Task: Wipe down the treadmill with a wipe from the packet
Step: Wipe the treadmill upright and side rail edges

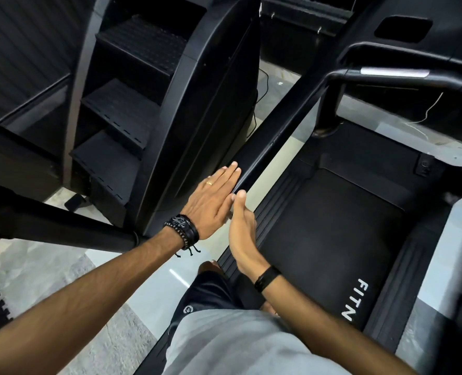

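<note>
Gym floor [62, 280]; white "FITN" on treadmill belt [332, 239]; both hands [224, 201] flat.

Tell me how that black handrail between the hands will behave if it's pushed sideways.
The handrail will probably stay rigid: it is a thick bar running up into the treadmill's frame. Its smooth, slightly glossy face may let flat palms slide along it. The left hand and right hand press its sides open, so any push comes without a grip.

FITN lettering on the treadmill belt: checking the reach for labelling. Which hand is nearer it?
Right. The right hand is up-left of the lettering; the left hand lies beyond, farther left.
</note>
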`<action>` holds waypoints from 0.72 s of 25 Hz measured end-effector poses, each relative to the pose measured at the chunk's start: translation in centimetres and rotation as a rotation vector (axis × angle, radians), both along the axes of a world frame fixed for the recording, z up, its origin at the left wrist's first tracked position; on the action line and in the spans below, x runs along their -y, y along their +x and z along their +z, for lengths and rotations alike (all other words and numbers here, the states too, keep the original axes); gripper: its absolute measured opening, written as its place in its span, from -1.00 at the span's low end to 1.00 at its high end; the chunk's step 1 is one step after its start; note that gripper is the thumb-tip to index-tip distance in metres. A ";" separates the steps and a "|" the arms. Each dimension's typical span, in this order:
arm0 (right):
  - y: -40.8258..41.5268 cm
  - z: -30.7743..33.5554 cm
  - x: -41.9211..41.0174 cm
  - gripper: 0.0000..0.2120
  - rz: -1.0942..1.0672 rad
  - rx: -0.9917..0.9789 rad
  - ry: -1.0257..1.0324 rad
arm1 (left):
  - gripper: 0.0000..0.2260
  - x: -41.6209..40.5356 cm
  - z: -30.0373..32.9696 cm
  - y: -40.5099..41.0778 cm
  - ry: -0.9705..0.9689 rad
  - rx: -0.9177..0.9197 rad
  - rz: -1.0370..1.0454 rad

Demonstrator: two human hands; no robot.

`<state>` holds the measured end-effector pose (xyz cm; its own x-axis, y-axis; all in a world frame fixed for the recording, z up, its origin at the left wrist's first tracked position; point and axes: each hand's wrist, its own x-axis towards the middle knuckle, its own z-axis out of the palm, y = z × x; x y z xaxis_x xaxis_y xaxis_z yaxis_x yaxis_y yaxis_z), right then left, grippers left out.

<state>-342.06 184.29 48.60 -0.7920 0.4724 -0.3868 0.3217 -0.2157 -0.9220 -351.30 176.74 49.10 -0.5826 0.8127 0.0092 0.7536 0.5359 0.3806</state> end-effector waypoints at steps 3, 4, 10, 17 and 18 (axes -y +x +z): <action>-1.6 1.8 -2.4 -0.50 -0.203 -0.063 0.091 | -0.43 0.1 -0.8 -0.4 0.000 -0.003 -0.016; -2.5 1.7 -3.7 -0.48 -0.238 -0.056 0.134 | -0.43 0.1 -0.8 -0.3 0.006 0.002 -0.005; -1.0 0.0 -2.3 -0.24 0.039 0.127 0.024 | -0.41 -1.0 0.7 0.0 0.061 0.020 0.078; -4.0 0.8 -5.4 -0.24 -0.174 0.028 0.072 | -0.77 -5.1 1.2 -0.8 0.062 -0.143 0.205; -4.4 0.2 -5.9 -0.25 -0.184 0.062 0.046 | -0.75 -5.2 1.0 -0.8 0.061 -0.150 0.198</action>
<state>-346.46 190.17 48.79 -0.6655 0.6258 -0.4068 0.3374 -0.2339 -0.9118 -352.11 181.94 50.13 -0.7185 0.6784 0.1534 0.6870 0.6579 0.3086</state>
